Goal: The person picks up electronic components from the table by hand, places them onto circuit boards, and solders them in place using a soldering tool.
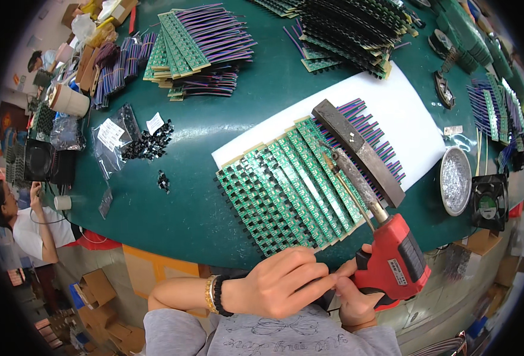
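My right hand [357,301] is wrapped around the handle of a red soldering gun [395,261]. The gun's metal barrel and thin feed tube point up and away over a row of green circuit boards [291,184]. Black components stand in rows on the left boards; those on the right look barer. A dark metal bar [357,151] lies across the boards' right end, over purple and black wires [386,142]. My left hand [282,282] is closed in front of the boards, its fingertips meeting my right thumb; whatever they pinch is hidden.
A white foam sheet [413,101] lies under the boards on the green table [184,207]. Loose black parts [149,141] and a plastic bag [116,139] are left. Stacked boards [181,47] stand behind. A metal dish [455,181] and fan [489,204] sit right. Another person [33,222] sits at left.
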`<state>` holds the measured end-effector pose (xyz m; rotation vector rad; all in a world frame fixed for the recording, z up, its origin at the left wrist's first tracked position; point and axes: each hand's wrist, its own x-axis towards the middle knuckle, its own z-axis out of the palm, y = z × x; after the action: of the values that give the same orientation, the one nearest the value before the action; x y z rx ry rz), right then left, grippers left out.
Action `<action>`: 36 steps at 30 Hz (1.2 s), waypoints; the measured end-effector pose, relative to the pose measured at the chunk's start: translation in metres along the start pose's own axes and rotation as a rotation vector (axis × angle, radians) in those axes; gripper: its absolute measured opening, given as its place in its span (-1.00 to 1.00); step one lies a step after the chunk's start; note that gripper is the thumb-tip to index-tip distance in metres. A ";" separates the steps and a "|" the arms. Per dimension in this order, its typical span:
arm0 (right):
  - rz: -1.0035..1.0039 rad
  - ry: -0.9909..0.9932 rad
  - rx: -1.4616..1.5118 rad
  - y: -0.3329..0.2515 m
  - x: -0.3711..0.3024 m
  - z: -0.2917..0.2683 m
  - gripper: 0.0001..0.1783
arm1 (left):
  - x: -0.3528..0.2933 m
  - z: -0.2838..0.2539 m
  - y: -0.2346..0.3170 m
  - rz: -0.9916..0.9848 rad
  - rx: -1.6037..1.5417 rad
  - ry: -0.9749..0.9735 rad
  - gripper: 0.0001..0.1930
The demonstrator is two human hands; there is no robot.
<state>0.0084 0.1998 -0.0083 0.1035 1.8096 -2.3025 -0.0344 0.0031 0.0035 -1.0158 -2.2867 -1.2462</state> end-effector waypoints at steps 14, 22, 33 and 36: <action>0.039 0.144 -0.195 0.004 0.002 0.003 -0.33 | 0.024 -0.032 -0.060 -0.250 0.297 0.103 -0.81; -0.244 0.156 0.057 0.035 -0.008 -0.018 -0.19 | 0.021 -0.025 -0.088 -0.409 0.335 0.119 -0.83; -0.320 -0.062 0.111 0.063 -0.022 -0.054 -0.03 | 0.028 -0.033 -0.088 -0.516 0.240 0.042 -0.83; -0.254 0.050 0.115 0.065 -0.023 -0.054 -0.01 | 0.028 -0.031 -0.089 -0.497 0.239 0.077 -0.83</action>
<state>0.0404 0.2399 -0.0786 -0.0545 1.8053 -2.5994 -0.1196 -0.0432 -0.0150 -0.3177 -2.6365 -1.1121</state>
